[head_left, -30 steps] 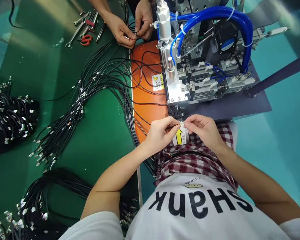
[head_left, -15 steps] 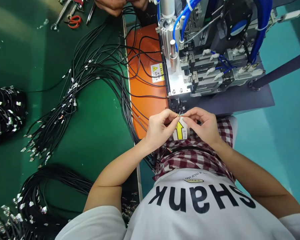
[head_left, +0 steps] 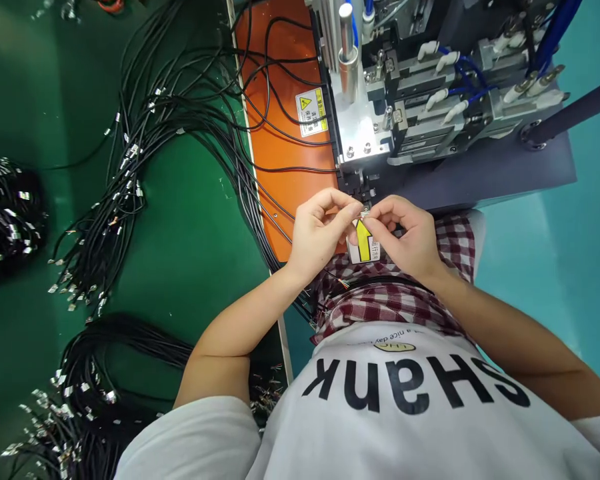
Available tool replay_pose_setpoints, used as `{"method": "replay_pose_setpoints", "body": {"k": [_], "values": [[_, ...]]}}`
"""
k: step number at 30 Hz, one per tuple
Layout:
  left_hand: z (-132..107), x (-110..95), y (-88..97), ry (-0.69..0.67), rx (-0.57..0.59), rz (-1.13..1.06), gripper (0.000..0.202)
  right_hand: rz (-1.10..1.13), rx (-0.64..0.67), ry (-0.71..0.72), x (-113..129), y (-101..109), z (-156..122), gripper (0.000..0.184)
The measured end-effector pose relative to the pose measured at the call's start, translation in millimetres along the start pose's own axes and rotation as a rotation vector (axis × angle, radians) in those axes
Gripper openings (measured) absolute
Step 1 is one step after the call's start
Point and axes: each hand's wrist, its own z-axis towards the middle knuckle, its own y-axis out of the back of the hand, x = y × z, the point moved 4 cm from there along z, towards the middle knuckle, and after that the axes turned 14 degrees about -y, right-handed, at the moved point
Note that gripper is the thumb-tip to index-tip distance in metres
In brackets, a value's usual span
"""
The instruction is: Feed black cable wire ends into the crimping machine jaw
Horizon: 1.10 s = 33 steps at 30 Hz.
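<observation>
At the front of the machine (head_left: 363,127), both hands come together over its feed track (head_left: 363,185). My left hand (head_left: 323,230) pinches the fine wire end of a black cable; the cable itself is mostly covered by the hand. My right hand (head_left: 405,235) is closed, thumb against forefinger, at the same wire end. A small silvery piece (head_left: 365,214) shows between the two sets of fingertips, too small to make out fully. Just below them is a white label with a yellow arrow (head_left: 364,241).
Black cables (head_left: 200,120) with silvery connectors spread over the green table (head_left: 190,213) and across the orange plate (head_left: 290,160). Coiled bundles (head_left: 10,213) lie at the left, with more cables (head_left: 80,400) at lower left. A dark bar (head_left: 575,117) slants at the right.
The view has shifted, so the machine and table sit higher in it. My fingertips remain together at the track, the left fingers slightly rearranged. The co-worker's hands have left the view.
</observation>
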Motion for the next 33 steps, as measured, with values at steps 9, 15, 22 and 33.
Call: {"method": "replay_pose_setpoints", "body": {"k": [9, 15, 22, 33], "values": [[1.8, -1.9, 4.0, 0.053, 0.083, -0.022, 0.028, -0.02, -0.059, 0.027, 3.1, 0.0, 3.4, 0.009], [2.2, -7.4, 11.2, 0.062, 0.057, 0.072, 0.025, -0.082, -0.066, 0.08, 9.6, 1.4, 5.5, 0.01], [0.0, 2.1, 9.8, 0.199, -0.021, -0.124, 0.025, -0.011, -0.036, 0.02, 6.2, -6.0, 5.0, 0.01], [-0.6, 6.6, 8.6, 0.185, -0.044, -0.104, 0.018, 0.0, -0.038, 0.0, 5.9, -6.3, 5.6, 0.009]]}}
